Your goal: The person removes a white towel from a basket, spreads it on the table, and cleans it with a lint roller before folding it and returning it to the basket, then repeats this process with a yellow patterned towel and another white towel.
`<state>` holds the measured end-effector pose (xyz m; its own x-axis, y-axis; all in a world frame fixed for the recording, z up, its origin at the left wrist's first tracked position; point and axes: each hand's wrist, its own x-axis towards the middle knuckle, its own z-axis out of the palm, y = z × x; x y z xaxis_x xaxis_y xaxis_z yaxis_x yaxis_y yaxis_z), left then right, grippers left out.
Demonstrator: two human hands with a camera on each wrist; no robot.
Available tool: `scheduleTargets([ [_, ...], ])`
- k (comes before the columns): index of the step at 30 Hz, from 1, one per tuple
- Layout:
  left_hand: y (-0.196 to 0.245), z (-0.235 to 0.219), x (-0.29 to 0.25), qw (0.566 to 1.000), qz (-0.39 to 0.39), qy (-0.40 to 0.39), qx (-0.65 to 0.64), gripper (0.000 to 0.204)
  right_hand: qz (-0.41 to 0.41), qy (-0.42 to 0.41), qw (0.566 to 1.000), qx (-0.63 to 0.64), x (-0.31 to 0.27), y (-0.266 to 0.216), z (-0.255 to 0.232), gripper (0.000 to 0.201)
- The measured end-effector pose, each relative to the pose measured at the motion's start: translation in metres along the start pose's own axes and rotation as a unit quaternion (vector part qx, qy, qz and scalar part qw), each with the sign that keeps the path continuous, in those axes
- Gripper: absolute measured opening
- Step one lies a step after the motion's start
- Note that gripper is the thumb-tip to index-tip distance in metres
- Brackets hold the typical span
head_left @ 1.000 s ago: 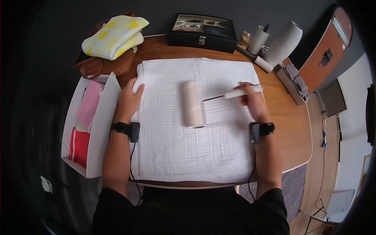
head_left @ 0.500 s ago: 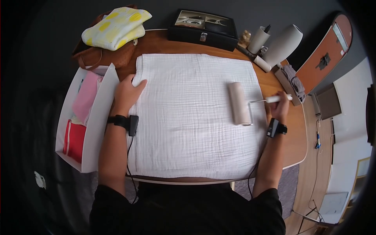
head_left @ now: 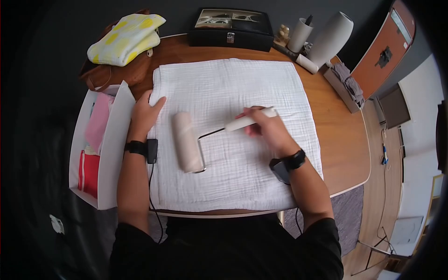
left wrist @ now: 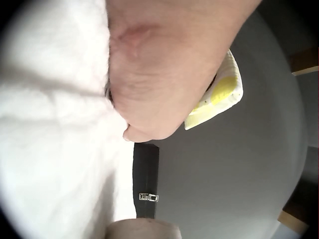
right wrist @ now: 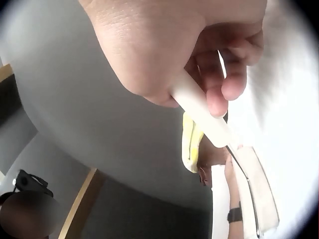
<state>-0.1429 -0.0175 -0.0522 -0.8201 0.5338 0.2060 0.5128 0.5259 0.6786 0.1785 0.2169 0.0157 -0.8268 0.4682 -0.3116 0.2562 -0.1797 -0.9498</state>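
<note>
A white crinkled cloth (head_left: 233,88) lies spread flat on the wooden table (head_left: 343,154). Its left edge is held by my left hand (head_left: 145,112), thumb over the top; the finger ends are mostly hidden. My right hand (head_left: 268,126) grips the white handle of a lint roller (head_left: 186,142) over the cloth's middle. The roller's beige roll is blurred and lies at the left part of the cloth, joined to the handle by a bent metal rod. In the right wrist view, the fingers wrap loosely around the handle (right wrist: 204,117).
Left of the cloth stands a white box (head_left: 119,144) with folded pink and red cloths. Behind are a brown bag (head_left: 133,74) under a yellow-spotted cloth (head_left: 126,39) and a black glasses case (head_left: 231,39). A white vase (head_left: 331,39) and grey box (head_left: 343,88) stand at right.
The right hand first moved the lint roller right to the cloth's right side, then swept it back left past the middle. The left hand stays at the left edge.
</note>
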Motion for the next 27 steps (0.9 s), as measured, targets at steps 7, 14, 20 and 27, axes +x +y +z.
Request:
scheduleTargets([
  [7, 0.005, -0.003, -0.002, 1.000, -0.007, -0.020, 0.001, 0.055, -0.134, 0.179, 0.974, -0.014, 0.017, 0.013, -0.104, 0.031],
  [14, 0.001, -0.004, 0.000, 1.000, -0.004, -0.020, -0.011, 0.056, -0.190, 0.394, 0.877, 0.196, -0.012, 0.065, -0.316, 0.021],
  [20, -0.004, 0.001, 0.002, 1.000, -0.009, -0.004, 0.003, 0.055, -0.207, 0.344, 0.901, 0.166, -0.007, 0.035, -0.239, 0.020],
  [27, 0.000, 0.001, 0.002, 1.000, 0.000, -0.014, -0.021, 0.050, -0.067, 0.017, 0.998, 0.012, 0.009, 0.019, -0.027, 0.031],
])
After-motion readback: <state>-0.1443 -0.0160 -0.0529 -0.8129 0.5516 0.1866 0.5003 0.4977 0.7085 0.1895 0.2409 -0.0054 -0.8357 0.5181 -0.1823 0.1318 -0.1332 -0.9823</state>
